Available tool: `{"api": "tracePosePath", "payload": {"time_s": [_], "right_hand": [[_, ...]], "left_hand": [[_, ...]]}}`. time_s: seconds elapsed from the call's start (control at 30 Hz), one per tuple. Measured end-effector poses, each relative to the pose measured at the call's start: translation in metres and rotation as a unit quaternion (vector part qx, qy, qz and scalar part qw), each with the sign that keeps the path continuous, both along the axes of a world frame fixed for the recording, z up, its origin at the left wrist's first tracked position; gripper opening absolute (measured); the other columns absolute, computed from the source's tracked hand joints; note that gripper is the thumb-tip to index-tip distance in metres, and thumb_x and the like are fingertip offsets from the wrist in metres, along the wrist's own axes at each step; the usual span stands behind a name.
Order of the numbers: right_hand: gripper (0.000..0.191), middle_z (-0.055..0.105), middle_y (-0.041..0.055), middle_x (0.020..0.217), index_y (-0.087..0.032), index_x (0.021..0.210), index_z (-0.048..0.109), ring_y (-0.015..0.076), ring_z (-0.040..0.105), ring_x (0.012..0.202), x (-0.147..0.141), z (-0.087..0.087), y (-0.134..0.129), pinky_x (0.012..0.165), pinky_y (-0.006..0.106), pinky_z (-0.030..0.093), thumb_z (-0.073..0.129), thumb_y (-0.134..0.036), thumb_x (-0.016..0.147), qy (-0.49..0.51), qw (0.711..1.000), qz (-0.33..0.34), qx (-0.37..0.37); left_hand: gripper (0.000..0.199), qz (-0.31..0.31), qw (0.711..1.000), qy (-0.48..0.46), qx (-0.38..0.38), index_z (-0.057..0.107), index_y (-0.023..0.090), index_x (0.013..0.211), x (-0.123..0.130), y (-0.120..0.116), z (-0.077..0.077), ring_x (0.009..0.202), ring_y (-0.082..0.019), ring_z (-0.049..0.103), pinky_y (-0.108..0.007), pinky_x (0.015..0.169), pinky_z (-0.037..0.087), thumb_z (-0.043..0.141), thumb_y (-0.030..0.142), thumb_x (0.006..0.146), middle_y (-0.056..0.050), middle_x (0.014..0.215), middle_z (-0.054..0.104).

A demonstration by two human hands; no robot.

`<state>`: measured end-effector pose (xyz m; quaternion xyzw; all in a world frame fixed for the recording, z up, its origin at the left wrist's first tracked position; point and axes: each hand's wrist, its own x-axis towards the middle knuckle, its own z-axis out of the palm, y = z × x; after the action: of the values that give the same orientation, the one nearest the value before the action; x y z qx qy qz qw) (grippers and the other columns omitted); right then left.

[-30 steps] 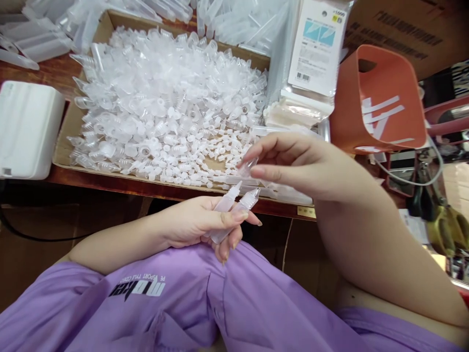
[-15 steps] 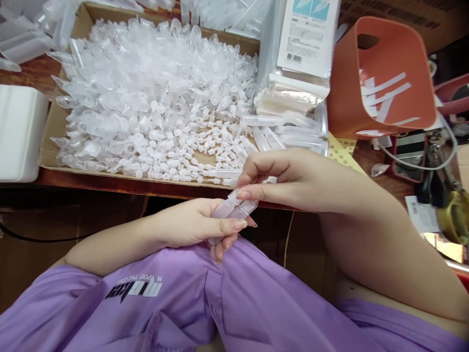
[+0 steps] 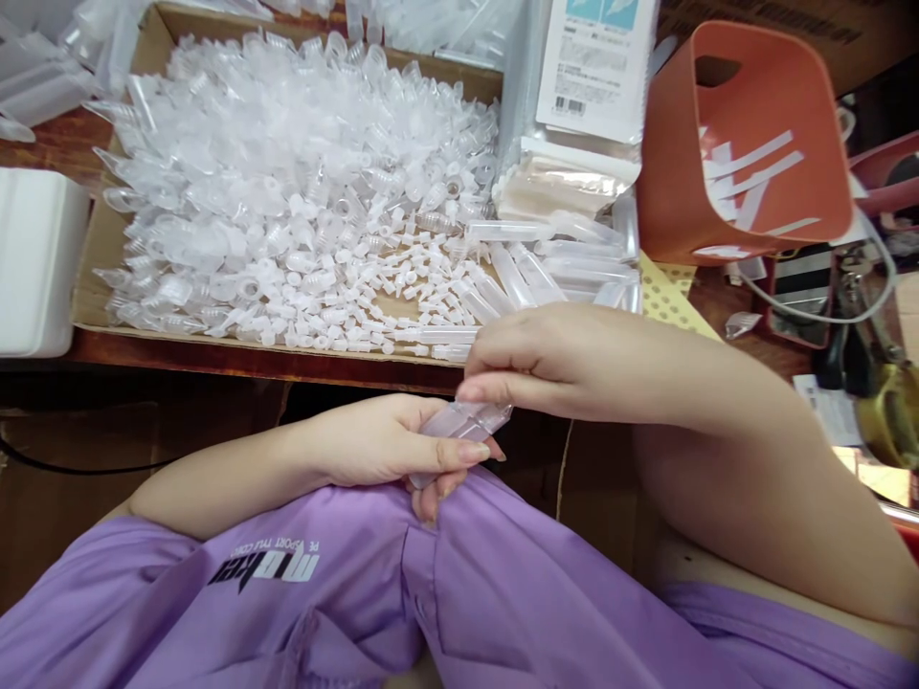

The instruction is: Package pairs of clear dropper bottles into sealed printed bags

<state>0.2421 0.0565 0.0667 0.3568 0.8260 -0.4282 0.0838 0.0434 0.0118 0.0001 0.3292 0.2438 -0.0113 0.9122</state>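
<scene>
While the left hand lies half-curled above the person's lap, two translucent dropper bottles rest slantwise across its fingers, clamped side by side under the thumb. Their lower ends are tucked beneath the thumb, and their upper ends point away and to the right, out past the palm. The right hand comes over from the right with thumb and fingertips pressed together in a pinch on the top of one bottle; that tip is covered, so whether a cap sits between the fingers cannot be told. The other bottle's clear pointed end shows just below the right thumb.

Beyond both hands, near them, stands a shallow cardboard tray heaped with clear pointed caps. Small white nozzle tips are scattered in its near right part, with loose empty bottles beside them, just past the right hand. Farther right, an orange bin holds white strips.
</scene>
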Motion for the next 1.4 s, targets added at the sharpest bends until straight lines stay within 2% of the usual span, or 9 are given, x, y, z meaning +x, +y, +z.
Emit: {"api": "tracePosePath", "payload": {"time_s": [0.17,0.23,0.33,0.5,0.67,0.83,1.1,1.3,1.4], "right_hand": [[0.032,0.069,0.0069,0.097,-0.017,0.103,0.065,0.0159,0.062,0.082,-0.002,-0.003,-0.004,0.067,0.025,0.042,0.05,-0.043,0.094,0.046,0.999,-0.01,0.008],[0.028,0.068,0.0062,0.09,-0.016,0.096,0.066,0.0153,0.06,0.076,-0.003,-0.003,-0.004,0.065,0.025,0.04,0.051,-0.04,0.094,0.026,0.999,0.012,0.03],[0.042,0.065,0.0051,0.077,-0.017,0.082,0.067,0.0145,0.055,0.067,-0.005,-0.002,-0.003,0.06,0.026,0.035,0.038,-0.043,0.099,-0.021,0.998,0.016,0.058],[0.031,0.067,0.0069,0.097,-0.016,0.102,0.065,0.0151,0.06,0.082,-0.005,-0.002,-0.002,0.067,0.025,0.04,0.049,-0.042,0.095,0.067,0.996,0.02,0.046],[0.043,0.064,0.0052,0.077,-0.017,0.08,0.066,0.014,0.054,0.067,-0.007,-0.007,0.001,0.063,0.027,0.036,0.037,-0.043,0.099,0.002,0.998,0.027,0.052],[0.034,0.065,0.0083,0.1,-0.015,0.107,0.063,0.016,0.06,0.085,0.0,-0.009,0.004,0.071,0.027,0.042,0.046,-0.042,0.096,0.071,0.997,0.016,0.024],[0.039,0.055,0.0024,0.069,-0.016,0.071,0.058,0.012,0.049,0.066,-0.005,-0.009,0.006,0.063,0.026,0.035,0.041,-0.039,0.098,0.046,0.997,0.052,0.016],[0.043,0.057,0.0017,0.068,-0.017,0.07,0.058,0.0121,0.049,0.063,-0.006,-0.011,0.001,0.06,0.026,0.033,0.04,-0.045,0.097,0.021,1.0,0.02,-0.003],[0.035,0.064,0.0049,0.085,-0.016,0.089,0.063,0.014,0.056,0.073,0.0,-0.006,0.0,0.064,0.026,0.038,0.047,-0.047,0.094,0.052,0.999,-0.008,0.002]], "left_hand": [[0.038,0.019,1.0,0.01,0.017,0.056,0.015,0.068,-0.003,0.001,0.003,0.054,-0.007,0.057,-0.023,0.065,0.048,0.065,0.047,0.087,0.004,0.061,0.058],[0.038,0.017,1.0,0.016,0.013,0.056,0.015,0.067,-0.003,0.003,0.005,0.055,-0.008,0.058,-0.024,0.064,0.049,0.065,0.046,0.086,0.004,0.06,0.057],[0.038,0.016,0.999,0.023,0.022,0.057,0.015,0.068,-0.003,0.005,0.008,0.057,-0.008,0.059,-0.025,0.07,0.05,0.065,0.046,0.086,0.004,0.061,0.058],[0.042,0.015,0.998,0.017,0.051,0.055,0.016,0.065,-0.003,0.006,0.01,0.056,-0.008,0.056,-0.023,0.063,0.047,0.063,0.05,0.087,0.003,0.058,0.058],[0.042,0.017,1.0,0.01,0.016,0.057,0.015,0.066,-0.002,0.005,0.006,0.053,-0.008,0.059,-0.023,0.065,0.048,0.063,0.052,0.087,0.003,0.058,0.06],[0.043,0.042,0.999,-0.002,-0.003,0.057,0.016,0.065,-0.001,0.004,0.001,0.053,-0.009,0.059,-0.022,0.06,0.046,0.064,0.053,0.085,0.003,0.056,0.059],[0.038,0.019,0.998,-0.001,-0.066,0.058,0.013,0.073,-0.004,-0.001,0.0,0.049,-0.008,0.062,-0.021,0.057,0.049,0.066,0.049,0.085,0.003,0.062,0.059],[0.043,0.018,0.999,-0.006,-0.042,0.056,0.013,0.067,-0.002,0.0,0.002,0.048,-0.006,0.059,-0.021,0.057,0.048,0.067,0.051,0.084,0.003,0.061,0.06],[0.044,0.019,0.999,-0.02,-0.019,0.056,0.014,0.064,-0.003,0.004,0.004,0.048,-0.007,0.058,-0.023,0.058,0.048,0.065,0.052,0.085,0.004,0.057,0.057]]}}
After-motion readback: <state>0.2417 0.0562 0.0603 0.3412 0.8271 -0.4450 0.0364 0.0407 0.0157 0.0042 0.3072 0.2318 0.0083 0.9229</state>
